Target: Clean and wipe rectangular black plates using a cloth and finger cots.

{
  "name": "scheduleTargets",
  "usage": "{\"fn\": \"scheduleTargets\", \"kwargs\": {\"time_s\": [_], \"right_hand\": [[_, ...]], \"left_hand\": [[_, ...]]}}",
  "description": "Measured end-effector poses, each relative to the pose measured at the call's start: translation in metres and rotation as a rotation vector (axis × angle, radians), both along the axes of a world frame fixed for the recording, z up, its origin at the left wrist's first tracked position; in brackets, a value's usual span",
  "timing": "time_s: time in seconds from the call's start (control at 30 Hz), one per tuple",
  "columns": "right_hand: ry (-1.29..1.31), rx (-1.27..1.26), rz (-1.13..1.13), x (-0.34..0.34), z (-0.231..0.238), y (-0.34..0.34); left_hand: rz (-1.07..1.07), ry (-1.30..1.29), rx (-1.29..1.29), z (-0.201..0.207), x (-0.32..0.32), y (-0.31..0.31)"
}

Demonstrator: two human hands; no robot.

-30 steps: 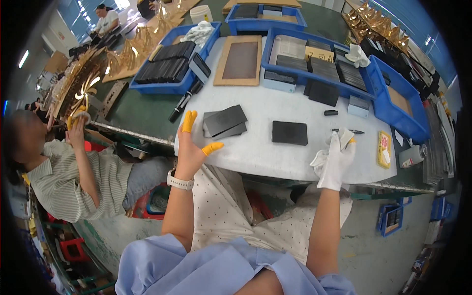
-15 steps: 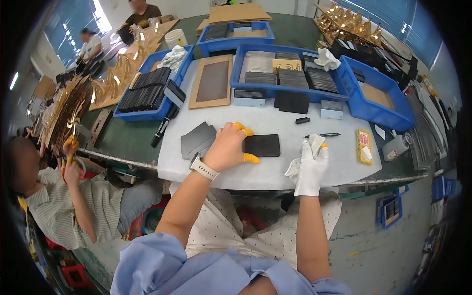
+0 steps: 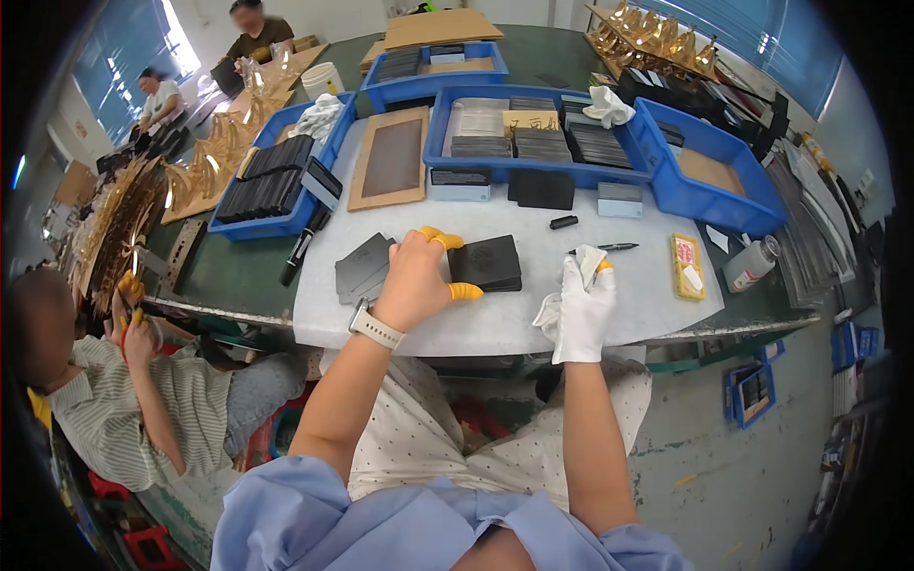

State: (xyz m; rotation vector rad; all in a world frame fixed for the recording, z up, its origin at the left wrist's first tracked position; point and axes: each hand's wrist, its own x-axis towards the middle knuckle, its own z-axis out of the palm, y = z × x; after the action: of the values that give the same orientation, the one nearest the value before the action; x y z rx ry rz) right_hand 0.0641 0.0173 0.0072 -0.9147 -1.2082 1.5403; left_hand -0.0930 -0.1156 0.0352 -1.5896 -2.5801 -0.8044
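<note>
Head view shows a person's two hands at the near edge of a green worktop (image 3: 233,271), over a white sheet (image 3: 476,325). The left hand (image 3: 416,276), with yellow covers on its fingers (image 3: 465,290) and a pale watch (image 3: 377,325) at the wrist, reaches the left end of a small stack of black cards (image 3: 487,264). Its thumb and forefinger are apart, one at the near corner of the stack and one at the far; whether they grip it I cannot tell. The stack lies flat near the middle of the worktop's near edge. Some loose grey cards (image 3: 360,271) overlap just left of that hand.

The right hand (image 3: 583,300), in a white glove, has its fingers together on a white cloth (image 3: 548,316). Just beyond it lies a black pen (image 3: 609,247), with a pen cap (image 3: 564,223) farther from the near edge. Toward the worktop's right edge are a yellow box (image 3: 686,268) and a bottle (image 3: 752,265). A blue tray (image 3: 543,173) of dark cards stands toward the far edge.
</note>
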Motion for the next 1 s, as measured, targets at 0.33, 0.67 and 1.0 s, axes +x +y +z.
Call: {"fn": "scheduleTargets", "kwargs": {"time_s": [0.33, 0.67, 1.0], "right_hand": [[0.164, -0.036, -0.017, 0.002, -0.007, 0.009], [-0.366, 0.372, 0.191, 0.008, 0.015, -0.026], [-0.241, 0.204, 0.269, 0.031, 0.027, -0.040]], "left_hand": [[0.054, -0.096, 0.054, -0.005, 0.003, -0.001], [-0.061, 0.027, 0.197, 0.003, 0.051, -0.028], [-0.041, -0.150, 0.311, 0.000, 0.087, -0.070]]}}
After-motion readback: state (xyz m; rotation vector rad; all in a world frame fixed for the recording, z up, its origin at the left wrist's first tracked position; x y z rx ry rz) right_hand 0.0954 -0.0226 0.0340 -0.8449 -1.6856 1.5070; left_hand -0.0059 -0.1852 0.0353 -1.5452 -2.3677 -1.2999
